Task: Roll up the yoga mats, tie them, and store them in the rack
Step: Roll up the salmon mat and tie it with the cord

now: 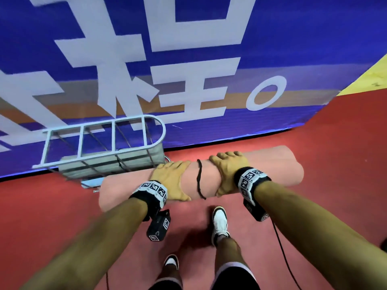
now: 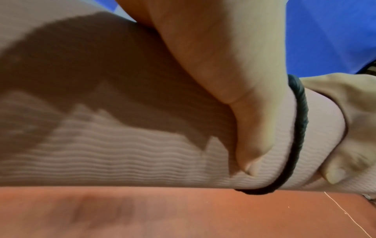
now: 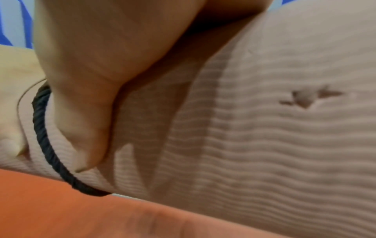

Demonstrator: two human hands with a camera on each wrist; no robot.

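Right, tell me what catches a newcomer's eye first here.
The rolled pink mat lies across the red floor, ringed by a black band, with the left hand and right hand gripping it either side. Behind it, a white rack lies against the blue banner.

A red floor [image 1: 314, 164] runs across the near part of the scene, with a yellow patch [image 1: 374, 78] at the far right. Beyond it lies a large blue banner [image 1: 293, 38] carrying big white characters [image 1: 125, 76] and tan stripes (their edges blurred). Two white-and-black shoes [image 1: 219, 221] stand on the floor, and thin black cables [image 1: 281, 245] trail near right.
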